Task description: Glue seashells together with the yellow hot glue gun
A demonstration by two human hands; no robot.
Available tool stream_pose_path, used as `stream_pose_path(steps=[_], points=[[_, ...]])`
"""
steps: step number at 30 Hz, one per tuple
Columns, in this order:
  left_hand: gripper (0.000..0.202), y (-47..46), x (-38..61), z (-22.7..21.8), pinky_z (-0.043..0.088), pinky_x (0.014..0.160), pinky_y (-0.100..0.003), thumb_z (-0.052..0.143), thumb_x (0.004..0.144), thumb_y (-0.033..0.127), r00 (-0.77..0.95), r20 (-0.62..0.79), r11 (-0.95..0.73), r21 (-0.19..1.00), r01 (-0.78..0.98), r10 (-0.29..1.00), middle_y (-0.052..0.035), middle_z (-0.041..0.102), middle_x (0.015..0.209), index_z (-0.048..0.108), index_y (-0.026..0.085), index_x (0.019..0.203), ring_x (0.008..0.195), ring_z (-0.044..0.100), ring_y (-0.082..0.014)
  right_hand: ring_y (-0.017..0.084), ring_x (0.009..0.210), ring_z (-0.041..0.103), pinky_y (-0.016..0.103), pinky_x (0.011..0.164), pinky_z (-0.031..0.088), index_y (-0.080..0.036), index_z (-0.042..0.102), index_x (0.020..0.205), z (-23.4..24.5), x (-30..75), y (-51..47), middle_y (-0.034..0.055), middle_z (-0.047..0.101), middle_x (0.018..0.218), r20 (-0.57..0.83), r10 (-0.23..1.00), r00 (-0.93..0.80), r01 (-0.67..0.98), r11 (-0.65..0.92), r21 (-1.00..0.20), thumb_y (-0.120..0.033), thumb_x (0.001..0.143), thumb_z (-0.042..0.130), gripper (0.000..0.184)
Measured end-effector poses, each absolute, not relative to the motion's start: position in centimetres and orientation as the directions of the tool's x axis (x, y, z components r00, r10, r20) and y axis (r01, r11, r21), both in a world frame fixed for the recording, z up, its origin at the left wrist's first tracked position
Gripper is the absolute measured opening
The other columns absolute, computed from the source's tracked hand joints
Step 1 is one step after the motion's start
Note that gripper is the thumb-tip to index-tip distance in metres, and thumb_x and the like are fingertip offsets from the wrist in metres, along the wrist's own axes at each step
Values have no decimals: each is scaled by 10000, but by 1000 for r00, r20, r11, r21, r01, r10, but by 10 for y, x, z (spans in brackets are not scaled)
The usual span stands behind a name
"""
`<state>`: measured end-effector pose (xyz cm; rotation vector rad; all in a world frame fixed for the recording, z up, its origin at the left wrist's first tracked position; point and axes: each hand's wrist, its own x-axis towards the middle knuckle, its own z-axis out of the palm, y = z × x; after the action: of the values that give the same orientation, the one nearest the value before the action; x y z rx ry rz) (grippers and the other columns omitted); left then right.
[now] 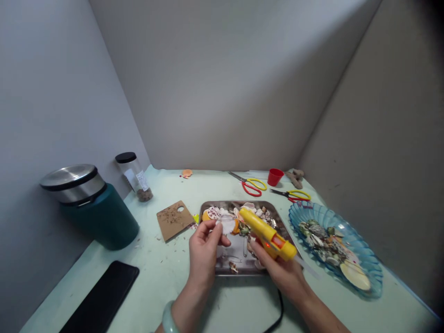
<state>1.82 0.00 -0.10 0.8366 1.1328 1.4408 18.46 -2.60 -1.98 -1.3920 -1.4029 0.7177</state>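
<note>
My right hand [282, 273] is wrapped round a yellow glue gun [265, 229]. A small red light glows on the gun's side, and a clear glue stick [307, 267] pokes out of its back. My left hand [207, 245] pinches a pale, whitish piece [226, 224], perhaps a shell, close to the gun's nozzle. Both hands are over a metal tray [239, 272] of mixed shells [248, 208]. Part of the tray is hidden behind my hands and the gun.
Shells fill a blue scalloped dish [373, 259] at right. Behind the tray are two pairs of scissors [255, 186] [294, 194], a red cup [275, 176] and ginger-like root [294, 178]. Leftward stand a brown card [173, 222], a jar [135, 178], a teal container [100, 215] and a black phone-like slab [102, 298].
</note>
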Motion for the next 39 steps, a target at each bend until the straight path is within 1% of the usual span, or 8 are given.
stream_pose_path(steps=[3, 5, 8, 15, 24, 29, 34, 39], points=[[276, -1, 20, 1, 425, 518, -199, 699, 733, 380, -51, -101, 83, 956, -283, 994, 10, 623, 485, 579, 153, 834, 471, 545, -107, 203, 591, 642, 306, 529, 522, -176, 664, 943, -17, 182, -21, 34, 700, 742, 99, 929, 356, 157, 46, -987, -448, 716, 713, 357], [283, -1, 20, 2, 418, 497, -207, 703, 723, 388, 32, -120, 124, 958, -259, 992, 3, 621, 472, 578, 151, 812, 446, 531, -111, 172, 500, 599, 288, 476, 501, -175, 661, 908, -11, 179, -18, 3, 667, 649, 78, 924, 374, 67, 57, -996, -440, 671, 744, 365], [291, -1, 22, 3, 414, 476, -218, 699, 714, 411, 119, -132, 156, 961, -226, 984, -4, 618, 456, 578, 154, 776, 410, 512, -113, 157, 473, 578, 273, 450, 485, -180, 668, 862, -4, 176, -16, -8, 654, 616, 71, 934, 349, 30, 65, -997, -413, 639, 767, 338], [282, -3, 24, 5, 394, 465, -216, 692, 698, 407, 176, -130, 161, 972, -173, 976, -6, 620, 439, 539, 173, 734, 394, 511, -116, 168, 482, 595, 285, 450, 496, -171, 681, 871, -10, 177, -16, 11, 678, 652, 57, 919, 389, 45, 43, -998, -425, 638, 764, 354], [285, -3, 25, 4, 387, 448, -221, 685, 700, 425, 182, -131, 160, 976, -151, 974, -3, 611, 433, 540, 181, 722, 383, 511, -124, 199, 545, 640, 299, 494, 530, -171, 695, 835, -12, 178, -15, 33, 708, 659, 78, 934, 349, 103, 44, -994, -432, 652, 744, 323], [284, -4, 25, 2, 392, 450, -218, 687, 704, 432, 176, -131, 155, 979, -132, 976, -2, 609, 432, 547, 186, 711, 384, 512, -125, 215, 608, 671, 315, 548, 548, -180, 691, 830, -12, 178, -14, 44, 731, 720, 84, 930, 357, 111, 47, -993, -419, 639, 744, 310], [277, -4, 25, -4, 391, 442, -216, 683, 719, 433, 151, -94, 114, 984, -133, 984, 10, 598, 438, 559, 185, 721, 384, 506, -123, 241, 685, 687, 353, 620, 558, -180, 704, 853, -20, 182, -14, 56, 744, 770, 86, 935, 345, 171, 28, -985, -416, 662, 737, 306], [269, -3, 24, -2, 390, 440, -219, 686, 716, 415, 161, -96, 119, 983, -139, 982, 11, 588, 434, 588, 172, 774, 387, 507, -126, 227, 690, 685, 343, 653, 558, -183, 705, 843, -20, 183, -16, 42, 737, 765, 89, 951, 296, 209, 27, -978, -416, 711, 707, 268]])
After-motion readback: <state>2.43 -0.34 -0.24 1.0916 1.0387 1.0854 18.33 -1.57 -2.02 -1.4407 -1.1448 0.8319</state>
